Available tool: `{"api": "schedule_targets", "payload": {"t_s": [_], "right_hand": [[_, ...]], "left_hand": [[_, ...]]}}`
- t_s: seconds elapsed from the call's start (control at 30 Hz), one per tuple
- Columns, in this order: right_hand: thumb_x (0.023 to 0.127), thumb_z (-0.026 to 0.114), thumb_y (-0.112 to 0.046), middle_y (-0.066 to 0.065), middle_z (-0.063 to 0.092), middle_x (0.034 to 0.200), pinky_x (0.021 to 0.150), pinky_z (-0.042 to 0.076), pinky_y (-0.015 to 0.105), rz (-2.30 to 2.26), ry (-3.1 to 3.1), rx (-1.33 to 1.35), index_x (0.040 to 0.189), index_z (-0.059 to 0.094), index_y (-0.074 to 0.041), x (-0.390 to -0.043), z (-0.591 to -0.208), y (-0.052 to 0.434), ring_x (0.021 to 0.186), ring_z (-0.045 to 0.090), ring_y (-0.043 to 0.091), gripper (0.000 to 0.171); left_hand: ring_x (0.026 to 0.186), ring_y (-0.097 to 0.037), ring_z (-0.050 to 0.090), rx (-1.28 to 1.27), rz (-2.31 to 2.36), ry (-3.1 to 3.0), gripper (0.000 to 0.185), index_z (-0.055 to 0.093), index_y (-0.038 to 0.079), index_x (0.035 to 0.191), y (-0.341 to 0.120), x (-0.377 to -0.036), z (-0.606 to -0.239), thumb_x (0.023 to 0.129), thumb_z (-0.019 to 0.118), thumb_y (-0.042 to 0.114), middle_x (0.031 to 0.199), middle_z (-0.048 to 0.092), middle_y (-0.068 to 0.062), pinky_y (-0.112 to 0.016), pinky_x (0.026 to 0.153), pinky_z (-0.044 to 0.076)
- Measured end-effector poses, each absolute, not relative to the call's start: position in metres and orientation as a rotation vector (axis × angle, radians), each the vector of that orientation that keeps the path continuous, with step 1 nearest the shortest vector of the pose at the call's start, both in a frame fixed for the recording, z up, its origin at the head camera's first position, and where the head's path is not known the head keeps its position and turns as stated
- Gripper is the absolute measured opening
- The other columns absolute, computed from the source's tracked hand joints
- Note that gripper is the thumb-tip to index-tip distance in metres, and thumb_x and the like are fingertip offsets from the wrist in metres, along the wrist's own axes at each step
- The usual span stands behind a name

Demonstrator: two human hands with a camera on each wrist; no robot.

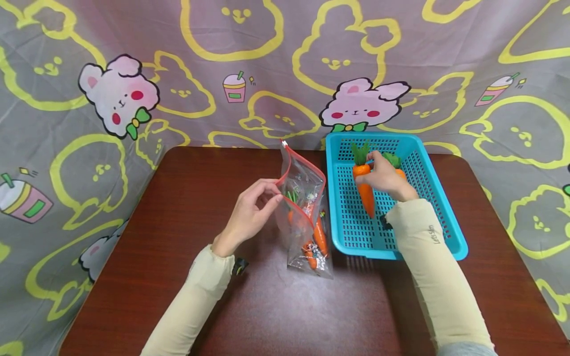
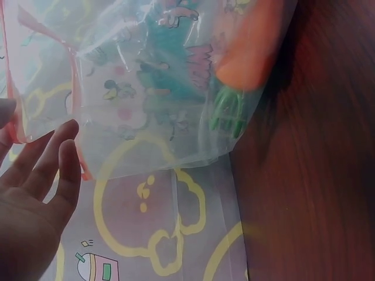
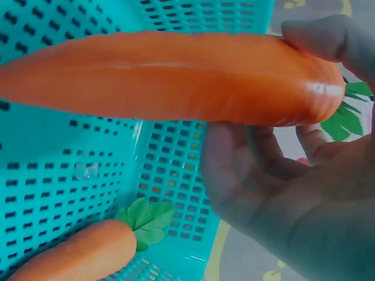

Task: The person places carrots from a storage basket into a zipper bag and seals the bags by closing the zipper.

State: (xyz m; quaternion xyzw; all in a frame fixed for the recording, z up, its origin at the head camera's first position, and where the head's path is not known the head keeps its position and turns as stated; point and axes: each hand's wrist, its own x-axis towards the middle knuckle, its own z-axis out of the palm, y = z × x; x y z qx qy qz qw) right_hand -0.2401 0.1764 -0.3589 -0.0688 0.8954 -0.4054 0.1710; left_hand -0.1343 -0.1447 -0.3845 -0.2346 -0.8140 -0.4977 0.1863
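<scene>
In the head view my left hand (image 1: 253,210) pinches the red zip rim of a clear plastic zip bag (image 1: 303,222), whose mouth gapes. Carrots lie inside it, one orange carrot (image 1: 319,237) showing near its right side. In the left wrist view, a carrot with green leaves (image 2: 249,52) shows through the film. My right hand (image 1: 385,177) grips a large carrot (image 1: 366,195) near its leafy top, tip downward, over the turquoise basket (image 1: 338,237). Another carrot (image 3: 82,252) with broad leaves lies in the basket, partly behind my hand in the head view.
The basket stands right of the bag on a dark red-brown table (image 1: 196,198). Behind the table hangs a patterned cloth (image 1: 285,69) with yellow outlines and rabbit figures. A small black object (image 1: 239,267) sits by my left wrist.
</scene>
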Motion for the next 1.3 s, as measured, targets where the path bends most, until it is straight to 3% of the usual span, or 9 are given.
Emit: {"api": "schedule_targets", "payload": {"t_s": [0.23,0.47,0.63,0.9,1.17,1.3], "right_hand": [[0.091,0.064,-0.021,0.026,0.037,0.132,0.081,0.046,0.045,-1.333,2.569,-0.152,0.130,0.026,-0.003,-0.235,-0.349,0.174,0.101,0.049,0.037,0.057],[0.089,0.068,-0.033,0.022,0.043,0.129,0.082,0.047,0.041,-1.508,2.590,-0.129,0.130,0.030,-0.007,-0.233,-0.342,0.171,0.104,0.051,0.034,0.061],[0.089,0.067,-0.036,0.018,0.045,0.127,0.085,0.047,0.039,-1.632,2.556,-0.105,0.130,0.031,-0.010,-0.231,-0.336,0.167,0.103,0.052,0.031,0.060],[0.090,0.067,-0.036,0.011,0.049,0.120,0.082,0.047,0.032,-1.774,2.485,-0.076,0.127,0.034,-0.015,-0.229,-0.330,0.162,0.100,0.053,0.026,0.053],[0.090,0.066,-0.037,0.007,0.050,0.119,0.092,0.043,0.038,-1.933,2.384,-0.078,0.126,0.035,-0.017,-0.226,-0.322,0.157,0.105,0.053,0.025,0.051],[0.091,0.066,-0.034,0.006,0.051,0.118,0.090,0.046,0.031,-2.041,2.317,-0.087,0.124,0.038,-0.017,-0.225,-0.318,0.153,0.104,0.054,0.023,0.047]], "left_hand": [[0.077,-0.012,0.056,-0.671,-1.389,-2.277,0.005,0.061,0.004,0.095,-0.144,-0.134,-0.384,0.092,0.064,0.007,0.112,0.066,-0.014,-0.019,0.066,0.046],[0.079,-0.013,0.057,-0.661,-1.383,-2.271,0.006,0.060,0.003,0.096,-0.143,-0.135,-0.385,0.091,0.064,0.006,0.112,0.065,-0.014,-0.029,0.066,0.049],[0.077,-0.014,0.057,-0.658,-1.405,-2.260,0.006,0.061,0.003,0.096,-0.143,-0.135,-0.384,0.091,0.064,0.006,0.111,0.065,-0.013,-0.023,0.065,0.048],[0.077,-0.011,0.057,-0.636,-1.420,-2.253,0.006,0.061,0.004,0.096,-0.142,-0.133,-0.382,0.092,0.063,0.007,0.111,0.067,-0.012,-0.024,0.063,0.048],[0.075,-0.016,0.059,-0.621,-1.441,-2.245,0.006,0.060,0.004,0.096,-0.142,-0.132,-0.380,0.091,0.064,0.005,0.112,0.067,-0.013,-0.020,0.062,0.047],[0.084,-0.016,0.061,-0.632,-1.421,-2.243,0.005,0.060,0.004,0.095,-0.143,-0.131,-0.380,0.092,0.064,0.007,0.114,0.068,-0.013,-0.019,0.063,0.046]]}}
